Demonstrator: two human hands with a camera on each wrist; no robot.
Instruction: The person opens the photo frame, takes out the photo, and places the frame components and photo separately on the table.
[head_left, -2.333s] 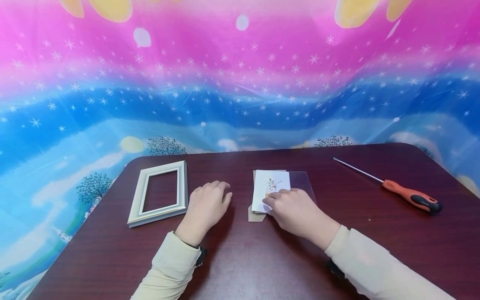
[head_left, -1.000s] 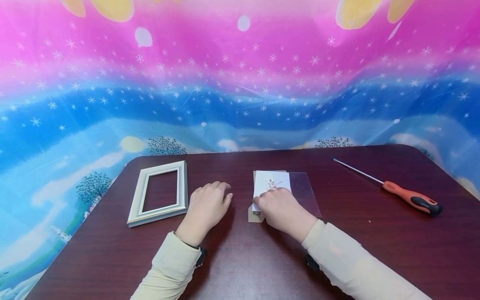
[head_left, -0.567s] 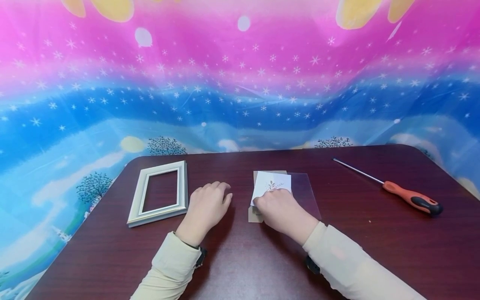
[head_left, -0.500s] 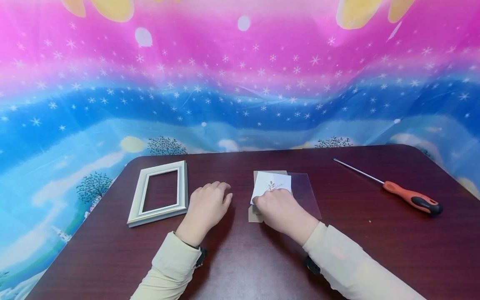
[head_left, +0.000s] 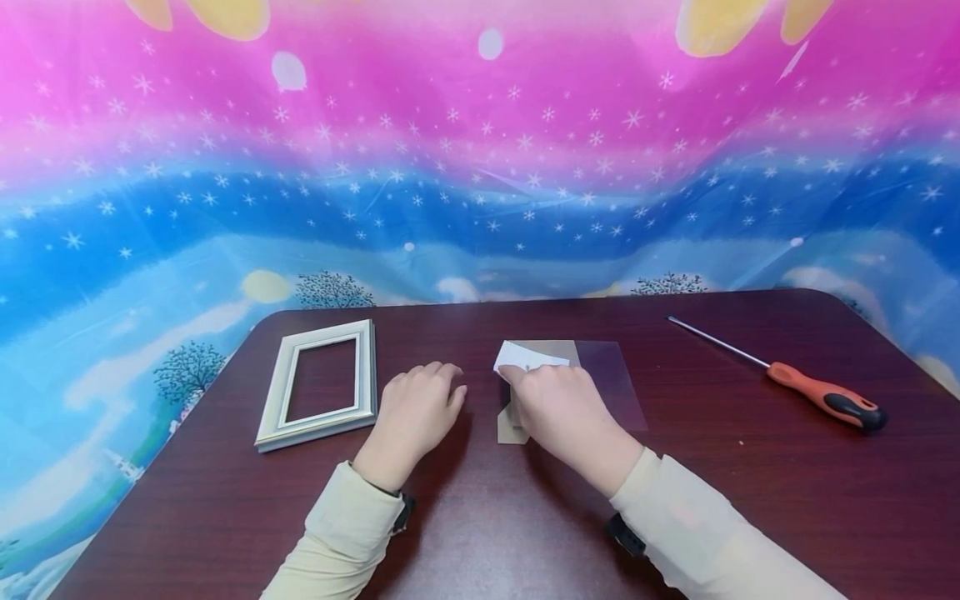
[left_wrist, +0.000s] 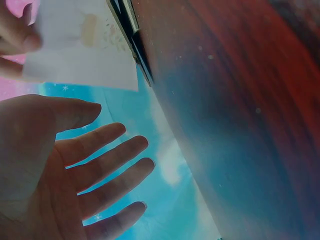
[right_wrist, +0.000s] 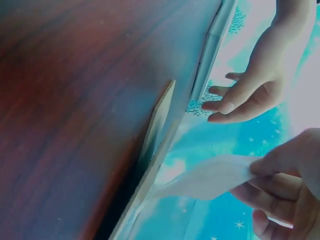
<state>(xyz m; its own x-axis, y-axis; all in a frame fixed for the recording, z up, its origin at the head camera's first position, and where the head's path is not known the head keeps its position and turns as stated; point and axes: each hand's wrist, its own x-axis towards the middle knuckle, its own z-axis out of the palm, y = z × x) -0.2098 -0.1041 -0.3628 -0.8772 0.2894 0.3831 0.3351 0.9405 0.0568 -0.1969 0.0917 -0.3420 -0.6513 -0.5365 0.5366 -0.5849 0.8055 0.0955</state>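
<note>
My right hand pinches a white card between thumb and fingers; a faint plant print shows through it in the left wrist view. In the right wrist view the card is bent and tilted up from the pile. Below it lies a beige backing board with a stand flap at its near end. A clear sheet sticks out to the right. My left hand hovers between frame and pile, fingers spread and relaxed, holding nothing. The cream picture frame lies left of it.
A screwdriver with an orange and black handle lies on the right of the dark wooden table. A patterned pink and blue cloth hangs behind the table's far edge.
My right hand has moved from resting over the card to gripping its near edge and lifting it, baring more of the backing board. The left hand has stayed in place.
</note>
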